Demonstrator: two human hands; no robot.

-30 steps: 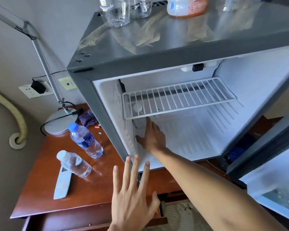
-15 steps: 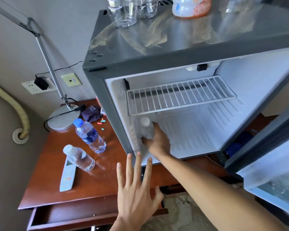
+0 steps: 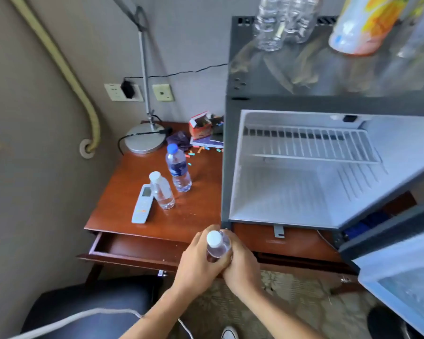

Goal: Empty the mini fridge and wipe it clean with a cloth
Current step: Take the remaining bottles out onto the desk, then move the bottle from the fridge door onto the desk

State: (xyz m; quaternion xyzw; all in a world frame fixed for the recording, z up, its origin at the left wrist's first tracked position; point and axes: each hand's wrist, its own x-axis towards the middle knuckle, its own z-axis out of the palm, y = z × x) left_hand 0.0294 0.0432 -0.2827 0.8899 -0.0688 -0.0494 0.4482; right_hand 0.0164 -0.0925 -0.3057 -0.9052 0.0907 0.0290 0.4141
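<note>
- My left hand [image 3: 198, 263] and right hand [image 3: 240, 265] wrap round the small bottle [image 3: 217, 243], just in front of the mini fridge [image 3: 230, 167], so it won't drop.
- The fridge looks empty now; two bottles [image 3: 170, 182] wait on the bench [image 3: 123, 204] left of it.

A hotel room or bedroom corner: a mini fridge [image 3: 328, 167] at right on a wooden bench [image 3: 123, 206] with an open drawer [image 3: 132, 248], a desk lamp [image 3: 145, 140] and wall sockets [image 3: 123, 92] upper left, patterned carpet [image 3: 291, 289] below.

Wooden table [image 3: 123, 204]: bottles [image 3: 178, 167], remote [image 3: 142, 204], fridge [image 3: 304, 167].
</note>
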